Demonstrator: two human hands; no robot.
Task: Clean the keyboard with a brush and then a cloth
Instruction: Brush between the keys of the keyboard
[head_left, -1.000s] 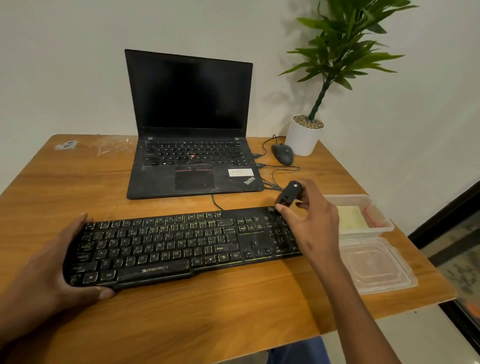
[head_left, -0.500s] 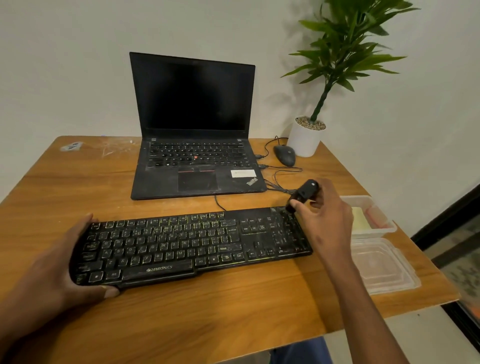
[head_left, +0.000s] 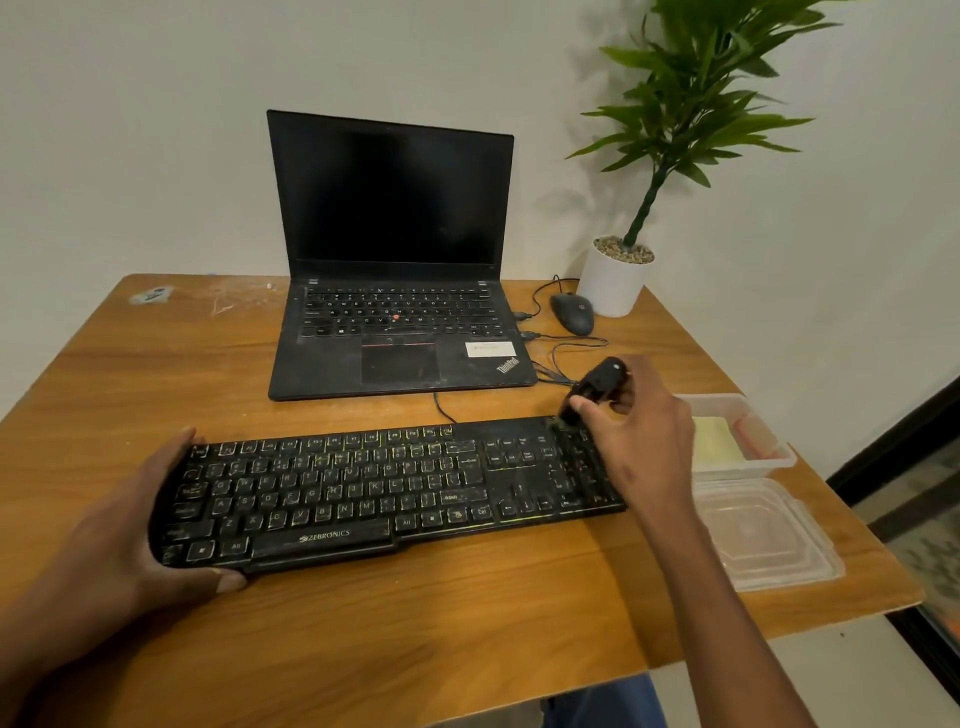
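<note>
At keyboard (head_left: 384, 493) right end, right hand (head_left: 641, 431) fingers gripping brush (head_left: 592, 389) tilted, bristles down, left hand (head_left: 156, 525) clasping left end

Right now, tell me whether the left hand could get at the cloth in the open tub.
Probably not easily. The left hand grips the keyboard's left end, while the tub with the cloth sits past its right end, behind the right hand holding the brush.
</note>
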